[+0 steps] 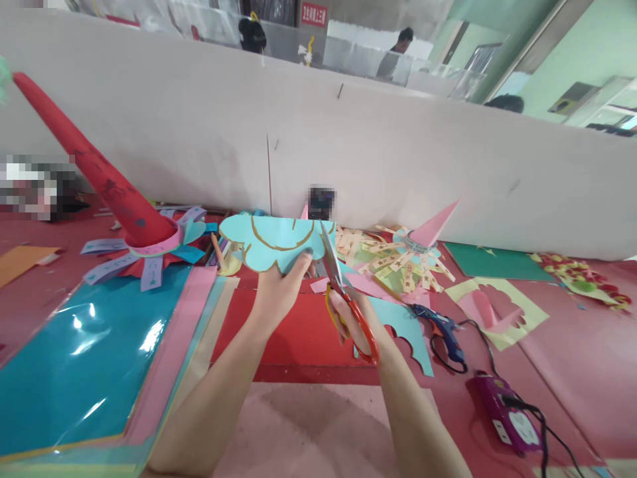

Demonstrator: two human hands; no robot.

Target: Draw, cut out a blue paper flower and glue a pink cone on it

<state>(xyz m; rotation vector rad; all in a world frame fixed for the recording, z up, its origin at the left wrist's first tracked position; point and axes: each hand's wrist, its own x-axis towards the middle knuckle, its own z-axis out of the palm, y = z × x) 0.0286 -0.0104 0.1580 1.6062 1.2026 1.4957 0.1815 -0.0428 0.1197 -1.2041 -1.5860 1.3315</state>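
My left hand [281, 285] grips a light blue paper cutout [276, 232] by its lower edge, thumb on top. The cutout has a scalloped outline and curved brown-gold lines on it. In my right hand [351, 315] is a pair of scissors [341, 282] with red-orange and yellow handles, fingers through the loops. The blades point up and away, at the right end of the paper; whether they are parted there is hard to tell. Below both hands lies a red sheet [293, 328]. A light blue offcut [403, 332] with a scalloped edge rests beside my right wrist.
A tall red cone hat [109, 186] stands at left, behind a packet of blue sheets [99, 352]. To the right are a pink cone hat [432, 229], a glue gun [442, 332] and a purple power strip [507, 411] with cords. A white partition [199, 126] rises behind.
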